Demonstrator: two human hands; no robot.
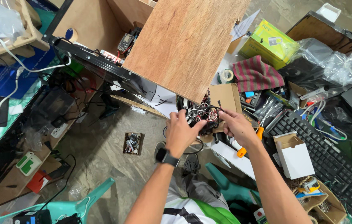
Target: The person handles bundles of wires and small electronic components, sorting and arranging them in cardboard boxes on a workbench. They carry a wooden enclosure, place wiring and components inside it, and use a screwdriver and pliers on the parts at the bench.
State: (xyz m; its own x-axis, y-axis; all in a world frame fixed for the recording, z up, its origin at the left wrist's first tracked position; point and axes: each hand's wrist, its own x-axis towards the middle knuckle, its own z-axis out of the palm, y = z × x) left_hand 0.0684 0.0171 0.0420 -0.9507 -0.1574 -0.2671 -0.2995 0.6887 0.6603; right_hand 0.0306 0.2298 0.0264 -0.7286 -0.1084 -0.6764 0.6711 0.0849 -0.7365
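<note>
Red, white and black in the wire bundle (201, 114); warm reddish-brown grain across the plywood panel (186, 43). Maroon and grey-green stripes on the folded cloth (254, 74), bright yellow-green on the box (267, 43), black on the keyboard (323, 155) with one red key. Orange on the screwdriver handle (242, 151), teal on the plastic chair (97, 197), black on the wristwatch (166, 157).

Both hands (209, 128) grip tangled wires (201, 113)

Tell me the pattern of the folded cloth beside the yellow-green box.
The cloth is striped, dull red and grey-green, shown in the head view.
</note>
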